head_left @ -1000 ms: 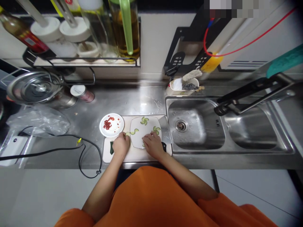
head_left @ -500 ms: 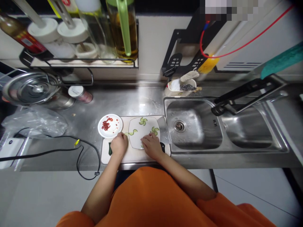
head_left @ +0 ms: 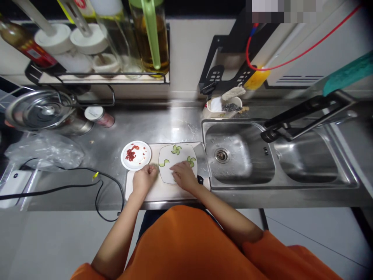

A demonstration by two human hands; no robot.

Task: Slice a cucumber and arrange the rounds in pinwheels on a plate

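Observation:
A white square plate with green cucumber slices arranged in small groups lies on a pale cutting board. My right hand rests on the plate's near edge, fingers curled and pressed down at a slice. My left hand sits on the board just left of the plate, fingers bent in a loose pinch near a cucumber slice. What it holds is hidden. A small round plate with red chili pieces stands left of the square plate.
A steel double sink with a black faucet lies to the right. A pot lid, a plastic bag, a black cable and a jar sit on the left counter. A bottle rack hangs above.
My right hand slid left across the plate's near edge. My left hand shifted slightly left and back, covering the dark green piece on the board.

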